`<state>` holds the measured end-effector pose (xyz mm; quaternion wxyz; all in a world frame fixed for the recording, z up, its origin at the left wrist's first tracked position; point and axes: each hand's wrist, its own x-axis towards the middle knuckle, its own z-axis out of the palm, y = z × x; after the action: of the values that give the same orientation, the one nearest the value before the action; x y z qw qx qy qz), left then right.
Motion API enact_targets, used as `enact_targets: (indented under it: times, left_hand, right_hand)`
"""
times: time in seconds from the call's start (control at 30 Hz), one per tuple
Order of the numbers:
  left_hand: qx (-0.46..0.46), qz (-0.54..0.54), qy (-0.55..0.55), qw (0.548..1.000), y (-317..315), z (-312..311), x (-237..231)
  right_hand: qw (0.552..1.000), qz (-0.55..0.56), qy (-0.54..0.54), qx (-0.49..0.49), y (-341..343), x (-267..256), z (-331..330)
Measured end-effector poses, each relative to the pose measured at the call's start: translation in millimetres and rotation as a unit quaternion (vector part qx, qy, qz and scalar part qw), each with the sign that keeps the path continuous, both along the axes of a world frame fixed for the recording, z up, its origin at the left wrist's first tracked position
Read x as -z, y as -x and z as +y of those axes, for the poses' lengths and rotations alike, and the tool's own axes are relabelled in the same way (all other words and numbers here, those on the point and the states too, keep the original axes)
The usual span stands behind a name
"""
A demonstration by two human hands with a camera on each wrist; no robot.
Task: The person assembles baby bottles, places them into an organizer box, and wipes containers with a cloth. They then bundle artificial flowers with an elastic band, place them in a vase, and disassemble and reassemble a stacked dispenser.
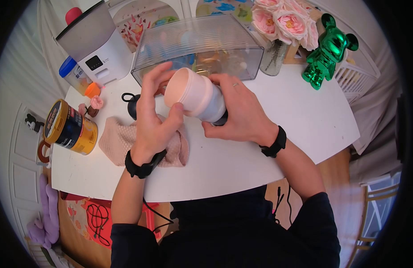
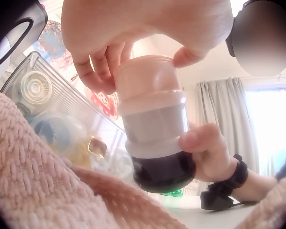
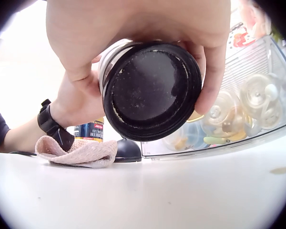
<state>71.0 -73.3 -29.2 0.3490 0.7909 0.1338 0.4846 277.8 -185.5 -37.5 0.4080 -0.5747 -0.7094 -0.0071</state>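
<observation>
A stacked container with a pink top section (image 1: 199, 96), a grey-white middle and a black base (image 3: 150, 90) is held tilted above the table, its pink end toward the left. The right hand (image 1: 244, 111) grips its lower part, thumb and fingers on opposite sides. At the pink rim, the left hand (image 1: 155, 118) has its thumb and fingers around the edge, as the left wrist view (image 2: 148, 24) also shows. Below the left hand lies a crumpled pink cloth (image 1: 119, 138), and a black lid with a loop (image 1: 133, 107) stands beside it.
Behind the hands is a clear ribbed bin (image 1: 197, 44) with items inside. At left stand a yellow-lidded tub (image 1: 70, 127), an orange-capped jar and a white dispenser (image 1: 101, 58). A flower vase (image 1: 273, 58) and a shiny green bear figure (image 1: 327, 51) stand back right.
</observation>
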Motion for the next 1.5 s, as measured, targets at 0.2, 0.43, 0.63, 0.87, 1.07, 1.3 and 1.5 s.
enact_targets:
  times: [0.2, 0.43, 0.63, 0.87, 1.07, 1.3, 1.5]
  left_hand:
    - [-0.017, 0.019, -0.028, 0.999, -2, -3, -1]
    - [-0.097, 0.096, 0.032, 0.99, 4, -7, -5]
    - [-0.035, 0.056, 0.003, 0.998, -1, -4, -2]
    - [-0.022, 0.037, -0.016, 0.999, -2, -1, -2]
    - [-0.129, 0.063, 0.047, 0.989, -1, -10, -6]
    - [-0.169, 0.053, 0.076, 0.981, 0, -7, -6]
    - [-0.199, 0.102, 0.062, 0.973, -2, -18, -11]
  right_hand:
    - [0.999, -0.022, -0.025, 0.011, 1, 0, 1]
    - [0.999, -0.024, -0.036, 0.011, 4, -1, 0]
    - [0.998, -0.04, -0.04, 0.025, 2, -1, 1]
    - [0.999, -0.016, -0.036, 0.036, 2, -1, 0]
    - [0.997, -0.042, -0.055, 0.037, 5, 0, 0]
    - [0.996, -0.033, -0.068, 0.05, 2, 3, 3]
    - [0.994, -0.058, -0.073, 0.053, 5, 4, 2]
